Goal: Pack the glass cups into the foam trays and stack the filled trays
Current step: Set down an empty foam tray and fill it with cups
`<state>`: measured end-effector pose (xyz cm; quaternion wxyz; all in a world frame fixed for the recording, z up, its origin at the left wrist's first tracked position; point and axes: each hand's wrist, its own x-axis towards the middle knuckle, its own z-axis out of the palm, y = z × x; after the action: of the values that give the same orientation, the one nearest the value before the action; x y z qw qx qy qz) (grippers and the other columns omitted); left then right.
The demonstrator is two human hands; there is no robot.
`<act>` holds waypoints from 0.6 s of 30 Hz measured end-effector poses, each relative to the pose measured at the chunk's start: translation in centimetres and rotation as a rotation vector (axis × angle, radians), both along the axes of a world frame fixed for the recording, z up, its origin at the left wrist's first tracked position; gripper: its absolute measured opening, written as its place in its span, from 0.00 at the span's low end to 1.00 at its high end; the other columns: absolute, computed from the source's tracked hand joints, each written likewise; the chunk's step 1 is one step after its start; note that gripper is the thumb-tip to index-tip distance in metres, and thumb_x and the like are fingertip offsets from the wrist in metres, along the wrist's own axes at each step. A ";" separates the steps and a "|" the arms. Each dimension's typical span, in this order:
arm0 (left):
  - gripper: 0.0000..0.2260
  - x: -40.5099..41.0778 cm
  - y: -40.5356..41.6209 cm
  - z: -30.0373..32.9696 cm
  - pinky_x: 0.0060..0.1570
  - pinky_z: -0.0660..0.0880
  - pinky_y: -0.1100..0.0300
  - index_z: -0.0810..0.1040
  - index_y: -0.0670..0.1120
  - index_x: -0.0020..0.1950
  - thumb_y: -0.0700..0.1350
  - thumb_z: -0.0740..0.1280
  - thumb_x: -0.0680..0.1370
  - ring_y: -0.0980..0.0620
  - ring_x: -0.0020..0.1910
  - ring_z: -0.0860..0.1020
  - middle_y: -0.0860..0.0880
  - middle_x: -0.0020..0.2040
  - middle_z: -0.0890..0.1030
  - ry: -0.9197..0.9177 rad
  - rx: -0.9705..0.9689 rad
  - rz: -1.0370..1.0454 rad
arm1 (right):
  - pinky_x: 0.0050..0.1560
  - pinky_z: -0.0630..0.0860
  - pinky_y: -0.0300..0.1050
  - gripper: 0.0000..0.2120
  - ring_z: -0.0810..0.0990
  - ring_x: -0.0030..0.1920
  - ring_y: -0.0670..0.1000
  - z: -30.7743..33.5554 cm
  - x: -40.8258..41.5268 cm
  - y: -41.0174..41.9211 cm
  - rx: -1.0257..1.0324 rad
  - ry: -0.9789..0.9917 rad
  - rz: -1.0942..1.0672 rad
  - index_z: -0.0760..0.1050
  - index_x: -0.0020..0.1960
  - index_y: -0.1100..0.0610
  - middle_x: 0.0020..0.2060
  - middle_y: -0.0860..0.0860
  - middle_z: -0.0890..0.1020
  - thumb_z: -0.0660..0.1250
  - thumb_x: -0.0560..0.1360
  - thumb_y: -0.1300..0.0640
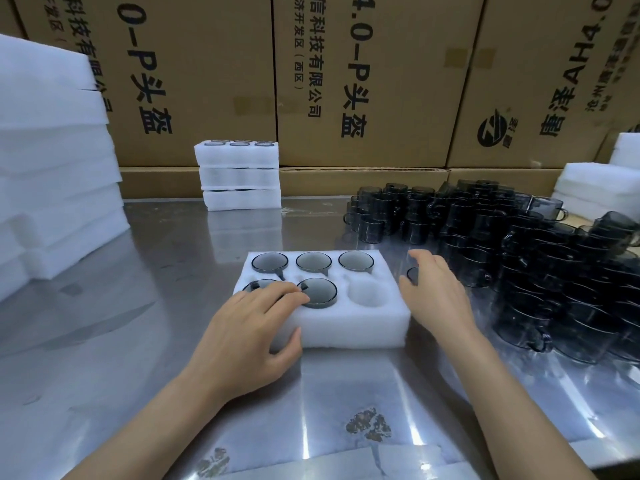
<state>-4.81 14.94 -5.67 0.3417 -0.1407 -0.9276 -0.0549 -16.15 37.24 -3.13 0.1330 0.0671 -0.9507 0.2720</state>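
Observation:
A white foam tray (346, 323) lies in the middle of the steel table. Dark glass cups fill five of its six pockets, such as the front middle cup (318, 292); the front right pocket (367, 294) is empty. My left hand (249, 334) rests on the tray's front left corner, fingers laid over the cup there and thumb against the front wall. Just right of the tray, my right hand (436, 292) curls round a single glass cup (412, 273), mostly hidden by the fingers.
A big heap of loose dark glass cups (519, 244) covers the table's right side. Three filled trays (240, 174) are stacked at the back. Empty foam trays are piled at the left (52, 168) and far right (595, 188). Cardboard boxes (363, 81) wall the back.

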 end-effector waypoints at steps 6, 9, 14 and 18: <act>0.15 0.5 -0.2 0.5 0.31 0.69 0.60 0.79 0.47 0.51 0.49 0.63 0.67 0.48 0.33 0.75 0.53 0.49 0.78 0.004 0.007 0.022 | 0.58 0.62 0.49 0.16 0.78 0.48 0.52 -0.3 -0.4 0.1 0.088 0.043 -0.041 0.68 0.52 0.51 0.41 0.46 0.80 0.64 0.74 0.40; 0.15 0.8 -0.2 0.7 0.27 0.68 0.60 0.78 0.47 0.49 0.50 0.63 0.66 0.49 0.28 0.70 0.52 0.48 0.77 0.001 0.016 0.053 | 0.57 0.59 0.48 0.13 0.79 0.47 0.52 -0.5 -0.4 0.2 0.142 0.086 -0.063 0.67 0.52 0.51 0.39 0.46 0.81 0.64 0.76 0.44; 0.15 0.8 -0.5 0.7 0.26 0.63 0.61 0.78 0.47 0.48 0.50 0.62 0.65 0.51 0.27 0.63 0.51 0.47 0.76 -0.006 0.011 0.085 | 0.52 0.60 0.47 0.06 0.74 0.45 0.51 -0.1 -0.3 0.1 -0.121 0.328 0.084 0.68 0.49 0.49 0.38 0.42 0.79 0.63 0.76 0.59; 0.15 0.5 -0.9 0.7 0.28 0.60 0.61 0.78 0.45 0.47 0.49 0.61 0.66 0.52 0.28 0.60 0.50 0.46 0.77 0.012 0.009 0.113 | 0.43 0.65 0.40 0.15 0.72 0.46 0.44 0.3 0.9 -1.5 -0.358 0.497 0.297 0.72 0.59 0.47 0.38 0.39 0.78 0.66 0.75 0.60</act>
<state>-4.28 14.06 -5.01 0.3503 -0.0871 -0.9318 -0.0388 -15.23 35.79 -2.81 0.3291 0.2448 -0.8061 0.4265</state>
